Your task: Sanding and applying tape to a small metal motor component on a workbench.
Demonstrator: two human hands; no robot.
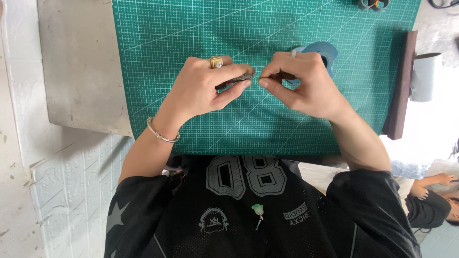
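The left hand (205, 88) and the right hand (301, 83) meet above the middle of the green cutting mat (158, 43), which covers the tabletop (81, 67) from its far edge to its near edge.

**Grip state.** The left grip is clamped on one small dark strip piece (235, 81), pinched between thumb and forefinger. The right grip is closed: thumb and forefinger are pressed together on something very thin at the strip's right end. Whether this is a thread, a needle or the strip's own tip cannot be told.

**Key relation.** The strip's long axis runs left to right, roughly parallel to the near edge of the tabletop. The strip lies inside the left grip, with its free end pointing right toward the right fingertips (264, 82). The left hand carries the piece; the right fingertips sit just beside its end, touching or nearly so.

**Count.**
- Dark strip piece in hand: one.
- Blue curved piece (320, 49): one, lying on the mat behind the right hand, partly hidden.
- Dark brown strip (400, 91): one, along the right edge of the mat.
- Grey cylinder (423, 76): one, near the right edge of the tabletop.
- Gold ring (216, 62): one, on the left hand.
- Bracelet (161, 135): one, on the left wrist.

Another person's arm (432, 184) shows at the lower right, well apart from the work.
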